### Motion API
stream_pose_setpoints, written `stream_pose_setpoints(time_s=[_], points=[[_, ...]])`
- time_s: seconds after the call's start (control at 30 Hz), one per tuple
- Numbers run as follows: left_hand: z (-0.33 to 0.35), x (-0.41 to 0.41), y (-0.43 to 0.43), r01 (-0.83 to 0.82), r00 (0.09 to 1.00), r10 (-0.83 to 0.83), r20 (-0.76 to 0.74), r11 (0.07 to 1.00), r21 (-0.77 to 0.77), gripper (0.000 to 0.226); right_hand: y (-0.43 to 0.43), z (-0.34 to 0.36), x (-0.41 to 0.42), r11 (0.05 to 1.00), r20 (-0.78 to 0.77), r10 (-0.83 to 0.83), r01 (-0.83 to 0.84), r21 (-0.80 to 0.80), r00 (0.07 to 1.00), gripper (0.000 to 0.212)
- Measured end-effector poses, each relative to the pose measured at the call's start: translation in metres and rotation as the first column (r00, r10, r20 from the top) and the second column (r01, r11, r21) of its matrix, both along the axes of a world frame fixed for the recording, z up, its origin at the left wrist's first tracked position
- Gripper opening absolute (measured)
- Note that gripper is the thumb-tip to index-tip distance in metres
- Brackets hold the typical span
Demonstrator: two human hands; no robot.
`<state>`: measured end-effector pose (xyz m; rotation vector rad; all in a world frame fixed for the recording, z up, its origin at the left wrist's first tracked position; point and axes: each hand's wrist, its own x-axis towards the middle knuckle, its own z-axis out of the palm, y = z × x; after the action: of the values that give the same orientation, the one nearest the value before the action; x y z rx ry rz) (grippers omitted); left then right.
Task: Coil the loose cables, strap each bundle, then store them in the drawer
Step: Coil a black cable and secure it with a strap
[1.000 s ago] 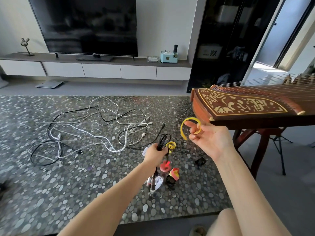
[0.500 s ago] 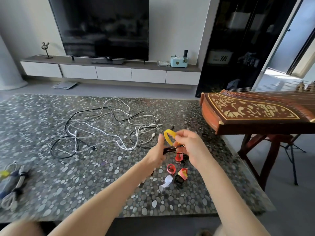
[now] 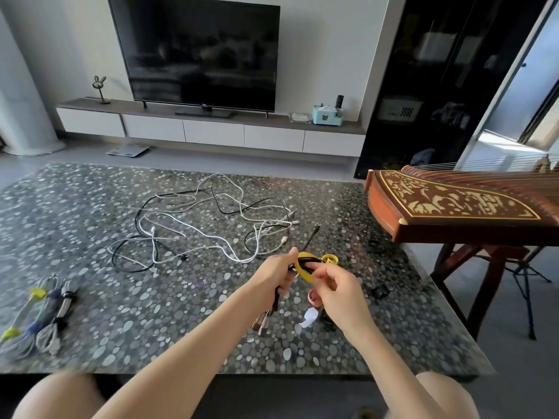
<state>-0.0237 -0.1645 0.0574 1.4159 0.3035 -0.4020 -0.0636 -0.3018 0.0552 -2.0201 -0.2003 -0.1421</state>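
Front-left corner of the table (image 3: 121,313): strapped bundles (image 3: 45,316) are lying side by side, grey & white, w/ yellow, blue & black bands. Over the front-right part, the left hand (image 3: 276,278) is gripping the coiled black cable (image 3: 306,262), fingers curled tight round it, plugs dangling below the fist. The right hand (image 3: 338,293) is pinching the yellow strap (image 3: 303,271) btwn thumb & fingertips, the band looping over the coil. Under the hands spare straps (image 3: 311,316) are sitting on the top: pink, white, another yellow. Further back, mid-table, loose cables (image 3: 211,225) are sprawling in a black & white tangle. Off the right edge a zither (image 3: 453,204) is standing. Beyond the far edge, a TV (image 3: 199,52) is sitting on the cabinet, badge too small to read.
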Motion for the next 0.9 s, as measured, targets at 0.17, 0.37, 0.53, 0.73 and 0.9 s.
stream_pose_setpoints(time_s=[0.17,0.37,0.53,0.73,0.9], points=[[0.004,-0.008,0.003,-0.093,0.984,0.094,0.149,0.996,-0.011,0.028,0.004,-0.002,-0.021,0.969,0.377,0.05,0.047,-0.242,0.925,0.007],[0.013,-0.016,-0.004,-0.13,0.964,0.129,0.231,0.991,-0.011,0.028,0.007,-0.02,-0.04,0.875,0.748,-0.006,0.366,-0.317,0.664,0.01],[0.018,-0.027,-0.003,-0.114,0.952,0.133,0.277,0.99,-0.085,0.029,0.0,-0.024,-0.044,0.832,0.69,-0.213,0.499,-0.244,0.692,0.006],[0.023,-0.055,0.013,0.145,0.851,-0.172,0.496,0.985,0.093,0.028,-0.018,0.002,-0.026,0.918,-0.209,-0.02,0.101,0.384,0.978,0.01],[0.03,-0.07,0.027,0.228,0.686,-0.438,0.58,0.888,0.4,0.024,-0.023,0.037,-0.017,0.836,-0.289,0.251,-0.057,0.545,0.924,0.017]])
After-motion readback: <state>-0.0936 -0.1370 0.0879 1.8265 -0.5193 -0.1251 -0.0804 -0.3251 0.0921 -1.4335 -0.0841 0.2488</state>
